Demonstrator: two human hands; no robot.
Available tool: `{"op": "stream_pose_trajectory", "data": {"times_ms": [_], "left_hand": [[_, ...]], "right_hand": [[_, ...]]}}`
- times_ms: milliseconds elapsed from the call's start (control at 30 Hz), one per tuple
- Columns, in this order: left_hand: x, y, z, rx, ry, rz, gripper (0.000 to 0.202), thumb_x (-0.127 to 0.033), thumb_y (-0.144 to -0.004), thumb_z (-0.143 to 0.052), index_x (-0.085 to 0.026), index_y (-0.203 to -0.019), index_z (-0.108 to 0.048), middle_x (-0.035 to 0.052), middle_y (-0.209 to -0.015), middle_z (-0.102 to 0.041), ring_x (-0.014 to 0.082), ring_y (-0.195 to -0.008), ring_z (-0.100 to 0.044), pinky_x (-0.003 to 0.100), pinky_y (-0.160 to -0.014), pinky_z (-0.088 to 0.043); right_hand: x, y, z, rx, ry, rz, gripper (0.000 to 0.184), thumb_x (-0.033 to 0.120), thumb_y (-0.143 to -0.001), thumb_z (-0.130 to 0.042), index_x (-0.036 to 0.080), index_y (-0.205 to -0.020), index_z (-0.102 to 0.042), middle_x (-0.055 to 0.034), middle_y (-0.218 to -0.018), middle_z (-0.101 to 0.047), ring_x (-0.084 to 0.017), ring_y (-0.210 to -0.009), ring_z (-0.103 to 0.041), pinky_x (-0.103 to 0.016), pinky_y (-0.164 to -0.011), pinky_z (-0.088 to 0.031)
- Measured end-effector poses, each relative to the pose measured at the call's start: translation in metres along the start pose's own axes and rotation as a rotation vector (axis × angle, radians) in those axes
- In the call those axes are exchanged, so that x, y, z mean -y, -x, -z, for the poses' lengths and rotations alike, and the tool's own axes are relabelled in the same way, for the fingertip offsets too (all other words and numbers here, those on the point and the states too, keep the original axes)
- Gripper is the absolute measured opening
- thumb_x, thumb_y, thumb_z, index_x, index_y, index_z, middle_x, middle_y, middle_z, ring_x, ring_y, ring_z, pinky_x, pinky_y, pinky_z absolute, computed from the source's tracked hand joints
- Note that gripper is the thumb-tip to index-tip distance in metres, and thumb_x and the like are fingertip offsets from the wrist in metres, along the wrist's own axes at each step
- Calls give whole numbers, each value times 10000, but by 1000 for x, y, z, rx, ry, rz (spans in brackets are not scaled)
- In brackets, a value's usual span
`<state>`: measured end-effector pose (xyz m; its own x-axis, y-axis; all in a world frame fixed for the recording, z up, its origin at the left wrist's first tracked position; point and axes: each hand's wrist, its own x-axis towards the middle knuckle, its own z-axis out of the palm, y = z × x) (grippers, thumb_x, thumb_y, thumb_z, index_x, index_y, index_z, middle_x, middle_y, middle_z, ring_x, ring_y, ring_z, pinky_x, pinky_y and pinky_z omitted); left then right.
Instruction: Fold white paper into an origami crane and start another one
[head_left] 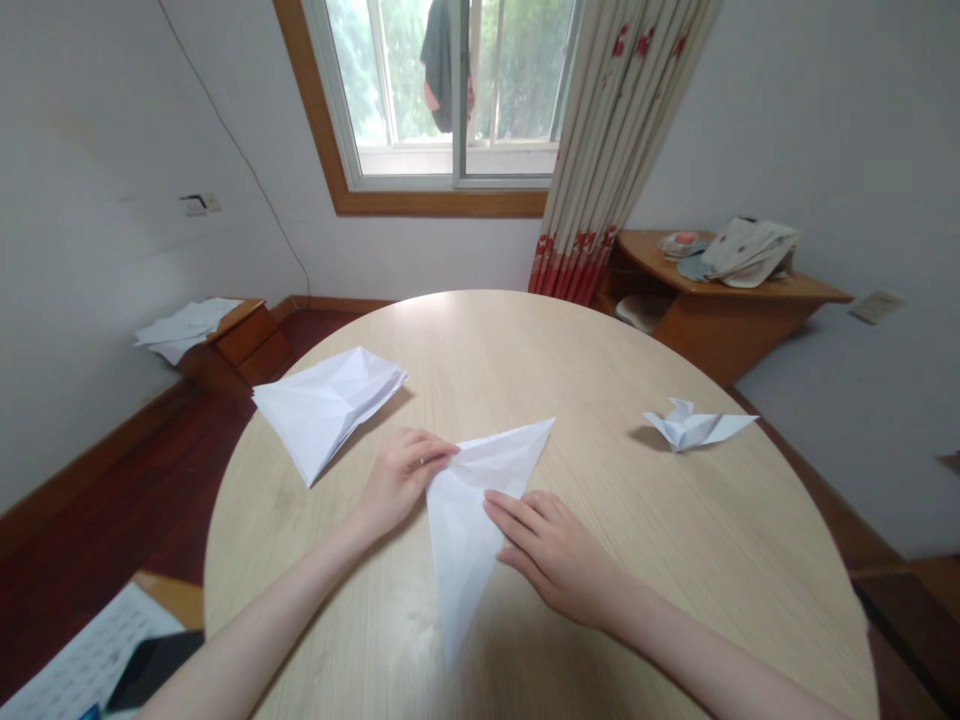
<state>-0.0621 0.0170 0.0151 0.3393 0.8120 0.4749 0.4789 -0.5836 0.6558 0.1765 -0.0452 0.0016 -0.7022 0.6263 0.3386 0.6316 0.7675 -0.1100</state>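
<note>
A folded sheet of white paper (463, 540) lies in front of me, one point toward the near side and another toward the upper right. My left hand (405, 470) pinches its upper left corner, the fingertips closed on the edge. On its right side rests my right hand (551, 550), fingers stretched over the surface and thumb apart, close to the right edge. Part of that edge is hidden under the hand. To the left sits a stack of folded white paper (330, 400). At the right stands a small folded paper crane (694, 428).
The round wooden table (600, 640) curves around the work. A low cabinet (720, 320) with a cloth bag (750, 250) is at the back right. Loose papers (187, 325) lie on a small cabinet at left. A dark phone (150, 665) and printed sheet (90, 660) are near lower left.
</note>
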Motion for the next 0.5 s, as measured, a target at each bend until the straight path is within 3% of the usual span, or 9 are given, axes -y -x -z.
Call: {"op": "stream_pose_trajectory", "data": {"times_ms": [100, 267, 433, 500], "left_hand": [[-7, -1, 3, -44, 63, -41, 208, -167, -906, -529, -203, -943, -731, 44, -870, -634, 164, -827, -600, 277, -729, -481], [-22, -2, 11, -90, -4, -197, 258, -141, -925, -491, -237, -982, -723, 43, -875, -619, 156, -817, -594, 276, -707, -495], [-31, -3, 17, -80, -109, -410, 248, -136, -918, -526, -250, -1078, -678, 46, -905, -621, 151, -819, -586, 273, -699, -508], [-33, -4, 17, -70, -133, -473, 262, -134, -928, -505, -253, -1103, -660, 42, -907, -623, 148, -826, -590, 312, -772, -527]], "right_hand": [[-7, 1, 6, -189, 5, 26, 387, 191, -961, -408, 133, -1334, -491, -135, -1249, -626, -249, -976, -565, -417, -846, -476], [-25, 8, 22, -466, 130, -43, 627, 162, -914, -485, 211, -1493, -250, -112, -1271, -609, -261, -1111, -527, -424, -935, -417], [-37, 10, 33, -364, 181, -18, 647, 219, -925, -477, 199, -1507, -196, -113, -1300, -596, -264, -1187, -509, -453, -1027, -299], [-36, 9, 34, -340, 152, 2, 604, 221, -936, -449, 204, -1495, -221, -98, -1242, -640, -248, -1143, -551, -447, -1038, -262]]}}
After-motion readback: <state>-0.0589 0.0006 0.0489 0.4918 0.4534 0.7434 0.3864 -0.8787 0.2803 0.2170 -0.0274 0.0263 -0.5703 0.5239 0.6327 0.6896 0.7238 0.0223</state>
